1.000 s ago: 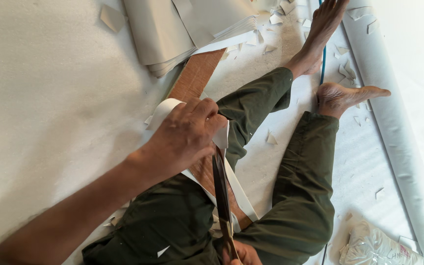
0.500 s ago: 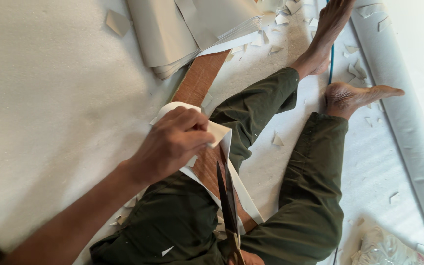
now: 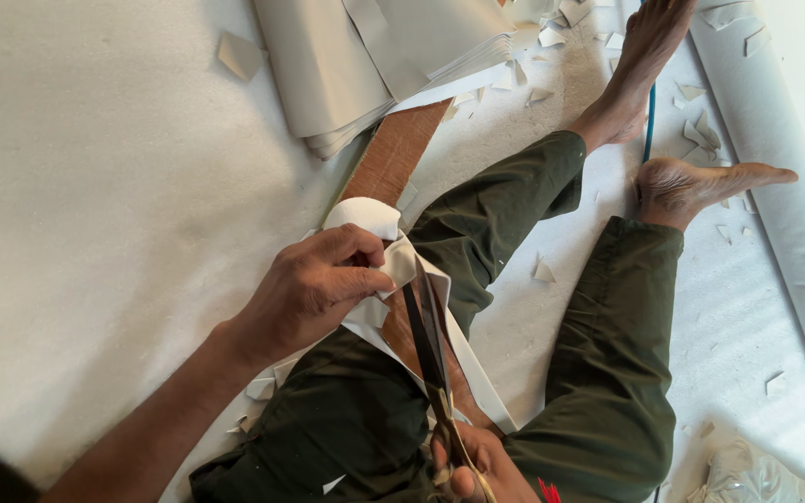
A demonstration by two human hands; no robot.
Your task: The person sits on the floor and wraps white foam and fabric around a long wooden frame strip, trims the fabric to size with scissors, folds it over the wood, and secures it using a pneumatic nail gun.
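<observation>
We see one white sheet piece (image 3: 375, 224) lying across a single brown wooden board (image 3: 393, 154) that rests over the person's lap. The left hand (image 3: 314, 289) pinches the sheet's folded edge between thumb and curled fingers. One pair of dark scissors (image 3: 430, 340) runs along the board, blades nearly together against the sheet; the right hand (image 3: 472, 466) grips the handles, fingers closed through the loops. Two legs in green trousers (image 3: 598, 373) stretch out, two bare feet beyond. One stack of grey sheets (image 3: 375, 65) lies above, with many small white offcuts (image 3: 544, 272) scattered about.
</observation>
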